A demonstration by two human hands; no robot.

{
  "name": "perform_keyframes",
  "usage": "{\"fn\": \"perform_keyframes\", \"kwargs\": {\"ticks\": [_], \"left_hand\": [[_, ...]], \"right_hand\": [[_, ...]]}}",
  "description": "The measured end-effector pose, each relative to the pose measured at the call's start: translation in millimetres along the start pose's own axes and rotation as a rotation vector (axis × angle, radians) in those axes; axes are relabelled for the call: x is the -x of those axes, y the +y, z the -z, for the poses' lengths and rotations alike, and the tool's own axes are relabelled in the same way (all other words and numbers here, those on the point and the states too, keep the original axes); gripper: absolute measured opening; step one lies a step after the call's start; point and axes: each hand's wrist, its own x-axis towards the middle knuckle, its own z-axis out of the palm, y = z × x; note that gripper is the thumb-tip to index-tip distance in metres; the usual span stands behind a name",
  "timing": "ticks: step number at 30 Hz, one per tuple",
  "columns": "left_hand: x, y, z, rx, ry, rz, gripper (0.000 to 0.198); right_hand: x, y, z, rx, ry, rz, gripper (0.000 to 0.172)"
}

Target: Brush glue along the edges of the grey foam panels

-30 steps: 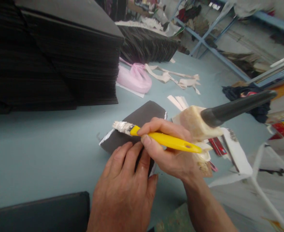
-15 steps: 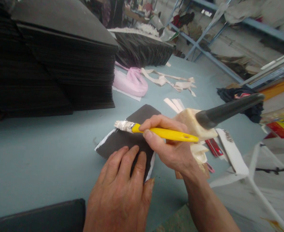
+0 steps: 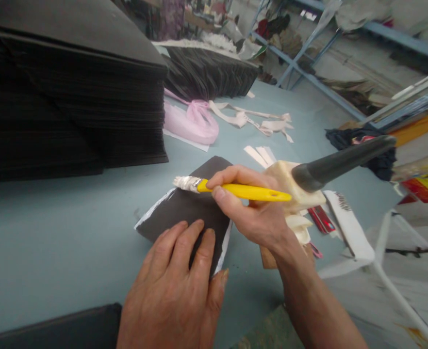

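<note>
A dark flat piece (image 3: 185,208), like card or leather, lies on the blue-grey table. White paste shows along its left and right edges. My left hand (image 3: 177,281) rests flat on its near part with the fingers stretched out. Between the thumb and fingers of my right hand (image 3: 254,208) is a yellow-handled paintbrush (image 3: 254,191). Its white-coated bristles touch the far left edge of the dark piece. Just behind my right hand stands a cream-coloured container (image 3: 297,186) with a thick dark handle sticking out to the right.
Tall stacks of dark sheets (image 3: 126,106) fill the left and back of the table (image 3: 72,242). A pink cloth band (image 3: 199,123) and pale strips (image 3: 265,123) lie beyond the piece. A dark panel (image 3: 54,329) is at the near left; a white metal frame (image 3: 385,261) stands at the right.
The brush bristles have moved slightly along the piece's left edge, toward its far corner, and the white line there reaches farther. My left hand still presses on the piece. The whole view has shifted slightly.
</note>
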Motion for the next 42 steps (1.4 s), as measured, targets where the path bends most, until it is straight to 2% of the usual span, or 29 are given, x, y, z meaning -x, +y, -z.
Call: {"fn": "perform_keyframes", "kwargs": {"ticks": [6, 10, 15, 22, 29, 33, 36, 42], "left_hand": [[0.6, 0.6, 0.5, -0.001, 0.001, -0.003, 0.043], [1.2, -2.4, -0.8, -0.009, -0.006, -0.025, 0.045], [0.5, -4.7, -3.3, -0.011, 0.0, -0.045, 0.046], [2.4, -3.9, -3.6, -0.012, -0.005, -0.046, 0.045], [4.9, -6.8, -3.5, -0.02, -0.005, -0.058, 0.049], [4.2, -6.6, -3.2, -0.013, -0.014, -0.06, 0.049], [3.0, -6.8, -4.7, -0.011, -0.003, -0.066, 0.048], [1.1, -8.7, -8.0, -0.022, 0.013, -0.088, 0.051]], "right_hand": [[-10.1, 18.1, 10.5, 0.135, 0.133, -0.031, 0.01], [-12.8, 15.9, 13.5, 0.059, 0.118, -0.04, 0.01], [-11.7, 14.6, 11.6, -0.014, 0.012, -0.05, 0.01], [-16.7, 22.8, 21.6, 0.058, 0.128, -0.036, 0.01], [-15.8, 14.8, 19.6, -0.014, -0.037, -0.056, 0.011], [-19.5, 25.4, 22.9, 0.049, 0.08, -0.072, 0.01], [-18.0, 22.2, 23.3, 0.057, 0.123, -0.045, 0.01], [-6.9, -0.8, 11.8, -0.016, -0.022, -0.036, 0.01]]}}
